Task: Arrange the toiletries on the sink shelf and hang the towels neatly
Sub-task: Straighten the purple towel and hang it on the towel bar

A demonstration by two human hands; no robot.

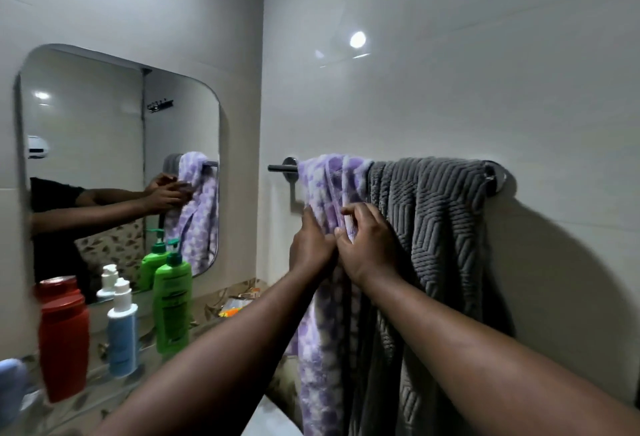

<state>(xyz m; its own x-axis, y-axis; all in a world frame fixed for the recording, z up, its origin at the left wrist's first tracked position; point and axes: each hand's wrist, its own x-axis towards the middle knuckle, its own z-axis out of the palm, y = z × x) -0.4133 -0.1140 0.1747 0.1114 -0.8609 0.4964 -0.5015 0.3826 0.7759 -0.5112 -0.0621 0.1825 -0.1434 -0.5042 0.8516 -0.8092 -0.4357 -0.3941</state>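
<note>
Pinching the purple towel (pixel 320 193) with both hands, left (pixel 311 245) and right (pixel 369 243), I risk dragging it off the rail (pixel 282 168).

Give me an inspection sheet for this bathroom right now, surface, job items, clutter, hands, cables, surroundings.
Surface: glass shelf under the mirror.
Job's things: red bottle, blue bottle and green pump bottle upright on the shelf; purple towel and grey towel over the towel bar.
Clutter: orange packets behind the shelf.
Grippers: left hand and right hand pinch the purple towel.
Cables: nothing seen.
Surroundings: white tiled walls.
</note>
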